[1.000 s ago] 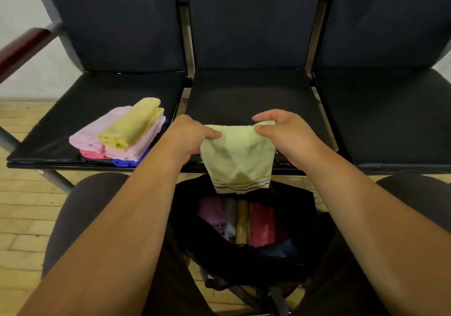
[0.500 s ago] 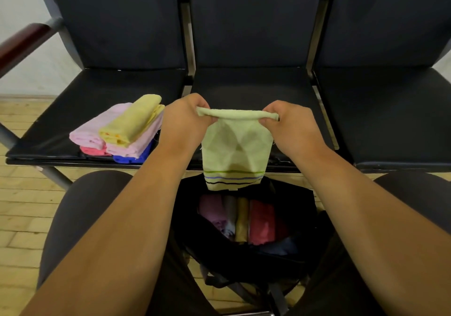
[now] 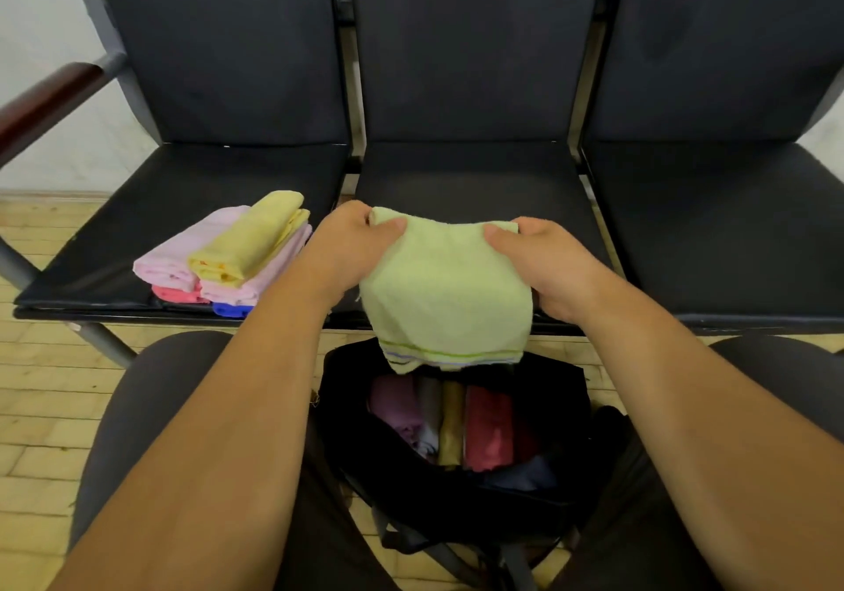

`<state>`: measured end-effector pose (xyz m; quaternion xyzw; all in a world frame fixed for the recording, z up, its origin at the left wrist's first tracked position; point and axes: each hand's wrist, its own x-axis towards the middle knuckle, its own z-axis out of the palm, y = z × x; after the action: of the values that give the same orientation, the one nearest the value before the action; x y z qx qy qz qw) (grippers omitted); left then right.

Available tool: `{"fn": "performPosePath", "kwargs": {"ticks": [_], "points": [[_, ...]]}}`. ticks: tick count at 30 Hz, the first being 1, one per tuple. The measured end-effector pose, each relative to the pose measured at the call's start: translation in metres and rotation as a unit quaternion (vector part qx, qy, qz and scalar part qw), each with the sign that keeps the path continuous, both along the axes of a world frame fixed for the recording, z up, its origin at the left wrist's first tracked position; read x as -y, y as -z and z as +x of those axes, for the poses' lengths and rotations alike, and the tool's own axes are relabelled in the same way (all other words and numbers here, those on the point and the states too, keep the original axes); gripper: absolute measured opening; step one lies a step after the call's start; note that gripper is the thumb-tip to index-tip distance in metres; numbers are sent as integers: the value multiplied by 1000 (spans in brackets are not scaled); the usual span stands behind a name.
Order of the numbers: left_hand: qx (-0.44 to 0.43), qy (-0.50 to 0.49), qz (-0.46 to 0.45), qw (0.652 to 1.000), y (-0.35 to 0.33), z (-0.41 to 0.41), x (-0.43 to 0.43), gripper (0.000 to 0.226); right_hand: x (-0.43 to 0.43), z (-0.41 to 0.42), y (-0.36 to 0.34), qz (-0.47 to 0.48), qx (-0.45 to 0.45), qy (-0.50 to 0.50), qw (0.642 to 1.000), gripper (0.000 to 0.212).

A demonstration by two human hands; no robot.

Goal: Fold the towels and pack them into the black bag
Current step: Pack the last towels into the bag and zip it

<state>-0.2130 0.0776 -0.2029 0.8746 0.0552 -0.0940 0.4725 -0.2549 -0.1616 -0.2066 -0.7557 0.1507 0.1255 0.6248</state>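
Observation:
I hold a pale green towel (image 3: 445, 289) with a striped hem over the front edge of the middle seat. My left hand (image 3: 351, 248) pinches its top left corner, and my right hand (image 3: 543, 261) pinches its top right corner. The towel drapes toward me, its hem hanging over the open black bag (image 3: 347, 435) between my knees. Several folded towels stand upright inside the bag: purple (image 3: 395, 407), grey, mustard (image 3: 451, 426) and dark red (image 3: 488, 430). On the left seat lies a stack of folded towels (image 3: 228, 257): yellow on top, pink, red and blue beneath.
A row of three black padded chairs (image 3: 470, 170) faces me, with a wooden armrest (image 3: 45, 101) at the far left. The floor is pale wood blocks (image 3: 41, 407). My dark-trousered knees (image 3: 150, 398) flank the bag.
Both hands have dropped from the raised position and tipped forward, so the green towel no longer hangs straight down but drapes toward me with its upper face showing.

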Motion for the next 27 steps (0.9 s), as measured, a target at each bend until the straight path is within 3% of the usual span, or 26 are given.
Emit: {"fn": "performPosePath", "kwargs": {"ticks": [1,3,4,6,8,10,12,13,16,19,21,24,27], "points": [[-33,-31,-128,991,-2,0,1,40,0,1,-2,98,-22,27,995,30],[-112,-56,-405,906,-11,-1,4,50,4,1,-12,273,-42,78,958,37],[-162,-51,-474,864,-15,0,3,65,8,4,-15,312,-50,105,943,45],[-263,-13,-456,850,-12,2,0,100,17,12,-12,288,-92,136,943,65],[-334,40,-355,872,-1,-3,2,106,23,15,-5,228,-180,114,950,80],[-301,48,-293,906,11,-6,7,75,21,11,1,176,-226,80,955,75],[-246,32,-260,933,21,-3,10,44,20,11,6,105,-193,46,974,44],[-225,17,-266,937,24,0,10,41,20,12,9,85,-165,44,982,34],[-165,3,-305,938,21,6,8,46,23,16,11,123,-86,80,985,55],[-133,6,-292,947,11,3,11,56,21,17,8,126,-46,64,989,51],[-160,-25,-302,940,11,3,11,63,19,18,10,107,-60,84,989,50],[-272,-35,-330,903,11,-2,10,39,15,17,13,71,-115,93,987,22],[-331,-57,-371,865,15,-8,9,27,16,13,15,116,-189,73,972,25]]}}
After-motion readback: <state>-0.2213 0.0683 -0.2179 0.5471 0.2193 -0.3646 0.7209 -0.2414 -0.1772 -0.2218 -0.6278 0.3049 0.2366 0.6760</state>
